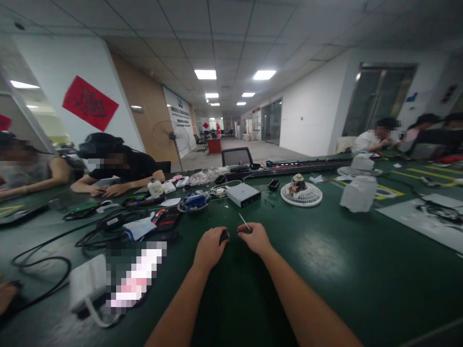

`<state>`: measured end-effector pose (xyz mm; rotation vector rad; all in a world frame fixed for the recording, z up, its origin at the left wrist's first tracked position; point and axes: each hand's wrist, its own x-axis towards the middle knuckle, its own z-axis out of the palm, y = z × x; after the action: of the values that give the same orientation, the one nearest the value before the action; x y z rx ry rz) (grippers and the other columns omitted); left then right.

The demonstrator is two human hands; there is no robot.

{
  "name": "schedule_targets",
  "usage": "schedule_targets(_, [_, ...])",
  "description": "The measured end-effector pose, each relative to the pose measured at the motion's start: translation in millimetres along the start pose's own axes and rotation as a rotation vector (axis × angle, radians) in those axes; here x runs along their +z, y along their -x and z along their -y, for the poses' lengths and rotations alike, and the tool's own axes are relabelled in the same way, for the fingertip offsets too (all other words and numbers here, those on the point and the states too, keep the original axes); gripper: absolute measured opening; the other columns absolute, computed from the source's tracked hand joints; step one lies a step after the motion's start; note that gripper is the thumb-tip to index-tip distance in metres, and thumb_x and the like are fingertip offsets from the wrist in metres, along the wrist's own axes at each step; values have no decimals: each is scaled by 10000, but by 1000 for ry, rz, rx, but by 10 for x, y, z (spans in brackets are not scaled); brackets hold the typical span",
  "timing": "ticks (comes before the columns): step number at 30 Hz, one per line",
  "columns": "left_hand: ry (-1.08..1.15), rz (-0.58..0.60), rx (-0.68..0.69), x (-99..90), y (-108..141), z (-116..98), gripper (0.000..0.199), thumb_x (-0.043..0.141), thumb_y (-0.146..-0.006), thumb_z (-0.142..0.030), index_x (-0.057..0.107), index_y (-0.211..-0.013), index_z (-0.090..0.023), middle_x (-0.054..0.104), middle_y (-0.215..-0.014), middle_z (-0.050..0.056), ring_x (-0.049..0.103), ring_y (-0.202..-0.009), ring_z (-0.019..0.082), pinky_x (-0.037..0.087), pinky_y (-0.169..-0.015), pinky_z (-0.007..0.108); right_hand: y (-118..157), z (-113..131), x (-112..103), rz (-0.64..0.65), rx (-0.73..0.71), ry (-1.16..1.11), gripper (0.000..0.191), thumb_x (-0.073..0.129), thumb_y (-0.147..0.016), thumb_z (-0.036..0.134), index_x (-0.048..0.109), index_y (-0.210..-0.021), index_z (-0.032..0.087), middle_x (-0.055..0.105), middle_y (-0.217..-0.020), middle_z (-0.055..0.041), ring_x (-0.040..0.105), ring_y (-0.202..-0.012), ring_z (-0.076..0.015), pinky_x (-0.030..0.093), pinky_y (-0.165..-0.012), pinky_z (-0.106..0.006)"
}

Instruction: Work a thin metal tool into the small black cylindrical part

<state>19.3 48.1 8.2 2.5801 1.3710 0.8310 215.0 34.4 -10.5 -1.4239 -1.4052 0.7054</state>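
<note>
My left hand (210,248) is closed around a small dark object (224,236), low over the green table; its kind is too small to make out. A short way to the right, my right hand (256,238) pinches a thin white stick (244,220) that slants up and to the left. The hands are apart, with their fingertips facing each other. Beyond them sits a silver-grey box (243,195) like a computer drive. Farther right, a white round fan grille (301,193) lies with a motor on top.
Black cables (108,222), a white adapter (88,282) and a folded cloth (140,228) crowd the left side. A plastic-wrapped white item (358,193) stands right. Another person (121,164) leans on the table at the far left. The green tabletop (325,289) extends right.
</note>
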Motion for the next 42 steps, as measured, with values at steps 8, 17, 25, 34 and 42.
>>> schedule_targets(8, [132, 66, 14, 38, 178, -213, 290, 559, -912, -275, 606, -1192, -213, 678, -1153, 83, 633, -1027, 260, 487, -927, 414, 56, 25, -69, 223, 26, -230, 215, 788, -683, 223, 791, -888, 162, 746, -791, -15, 632, -704, -151, 483, -665, -257])
schedule_targets(17, [189, -9, 28, 117, -14, -39, 243, 620, -861, -234, 632, -1103, -247, 692, -1112, 32, 654, -1027, 239, 512, -927, 378, -66, -11, 36, 89, 9, -65, 181, 794, -700, 257, 795, -863, 180, 722, -787, -8, 584, -682, -143, 445, -632, -246])
schedule_targets(25, [282, 22, 67, 45, 41, -89, 180, 592, -856, -140, 631, -1006, -231, 689, -1066, 19, 652, -1000, 198, 507, -905, 333, 5, 63, -14, 135, -96, 110, 174, 818, -686, 329, 767, -786, 196, 674, -690, 19, 550, -632, -131, 396, -591, -244])
schedule_targets(34, [240, 14, 70, 97, 58, -52, 311, 613, -846, -112, 639, -1131, -236, 691, -1156, 39, 626, -1075, 224, 475, -983, 388, 0, 34, 0, 106, -161, 162, 232, 771, -737, 305, 747, -948, 214, 662, -709, 23, 583, -646, -141, 420, -608, -249])
schedule_targets(42, [129, -131, 17, 117, 22, -32, 327, 622, -842, -83, 647, -1129, -238, 713, -1135, 39, 634, -1070, 231, 440, -996, 413, -5, 11, 37, 85, -209, 124, 389, 590, -870, 252, 615, -1257, 228, 670, -748, 23, 629, -650, -152, 456, -622, -256])
